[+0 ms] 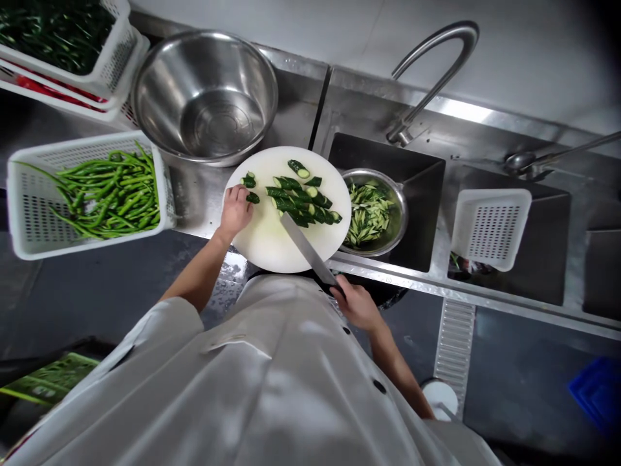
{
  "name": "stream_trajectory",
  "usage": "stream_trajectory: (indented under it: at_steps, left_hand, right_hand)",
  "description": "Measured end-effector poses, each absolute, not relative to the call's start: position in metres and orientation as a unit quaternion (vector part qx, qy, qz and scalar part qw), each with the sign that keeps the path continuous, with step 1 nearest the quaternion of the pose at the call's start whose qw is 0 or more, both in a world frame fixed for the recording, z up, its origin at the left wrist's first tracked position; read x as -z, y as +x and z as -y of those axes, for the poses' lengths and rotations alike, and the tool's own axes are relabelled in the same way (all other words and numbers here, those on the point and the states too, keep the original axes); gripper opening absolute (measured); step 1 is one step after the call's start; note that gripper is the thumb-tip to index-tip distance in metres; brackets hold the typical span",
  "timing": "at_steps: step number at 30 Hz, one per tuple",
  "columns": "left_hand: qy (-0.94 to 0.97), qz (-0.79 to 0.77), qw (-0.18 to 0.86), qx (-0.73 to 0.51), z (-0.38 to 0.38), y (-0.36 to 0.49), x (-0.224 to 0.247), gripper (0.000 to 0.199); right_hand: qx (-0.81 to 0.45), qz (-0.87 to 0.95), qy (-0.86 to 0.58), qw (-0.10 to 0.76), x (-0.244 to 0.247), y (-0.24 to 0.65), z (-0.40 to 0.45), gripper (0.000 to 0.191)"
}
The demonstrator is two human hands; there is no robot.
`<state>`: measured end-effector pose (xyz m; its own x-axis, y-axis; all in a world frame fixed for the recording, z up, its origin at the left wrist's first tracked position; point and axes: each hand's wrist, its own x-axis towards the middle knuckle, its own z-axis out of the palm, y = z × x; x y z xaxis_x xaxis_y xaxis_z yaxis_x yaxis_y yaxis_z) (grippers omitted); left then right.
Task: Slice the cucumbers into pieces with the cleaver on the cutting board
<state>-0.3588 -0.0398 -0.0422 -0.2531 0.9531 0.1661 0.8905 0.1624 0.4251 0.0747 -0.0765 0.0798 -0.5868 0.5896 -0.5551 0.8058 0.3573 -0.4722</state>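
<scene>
At the left edge of a round white cutting board (262,243), my left hand (237,210) has its fingers bent around a short cucumber piece (253,197). Another small cucumber piece (249,180) lies just beyond the fingertips. My right hand (358,304) grips a kitchen knife (310,249) by its dark handle. The blade slants over the board's front, its tip close to a cluster of cut cucumber chunks (301,200). One more chunk (298,169) lies apart at the back. Beside the board, a metal bowl (403,223) holds sliced cucumber (371,213) and stands in a sink.
A large steel basin (218,123) stands behind the board. Left are a white basket (92,244) of green chillies and stacked baskets (114,71) of green and red vegetables. A faucet (436,84) arches over the sink (422,194); a white basket (492,226) tilts in the right sink.
</scene>
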Motion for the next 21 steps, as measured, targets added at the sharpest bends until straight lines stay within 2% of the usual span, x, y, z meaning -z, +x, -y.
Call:
stream_trajectory:
  at_steps: [4,10,15,21]
  left_hand:
    - [0.604,-0.770,0.085,-0.188,0.033,-0.350,0.036,0.016]
    - [0.514,-0.822,0.142,-0.203,0.078,-0.302,0.037,0.021]
    - [0.617,-0.742,0.092,-0.247,0.093,-0.297,0.042,0.023]
    - [0.675,-0.691,0.138,-0.218,0.074,-0.319,0.045,0.026]
  right_hand:
    - [0.337,-0.814,0.423,0.210,-0.084,0.034,0.071,0.035]
    - [0.309,-0.832,0.398,0.232,-0.090,-0.005,0.065,0.036]
    - [0.316,-0.834,0.376,0.253,-0.094,-0.018,0.061,0.035]
    - [0.288,-0.830,0.387,0.279,-0.107,-0.028,0.061,0.033]
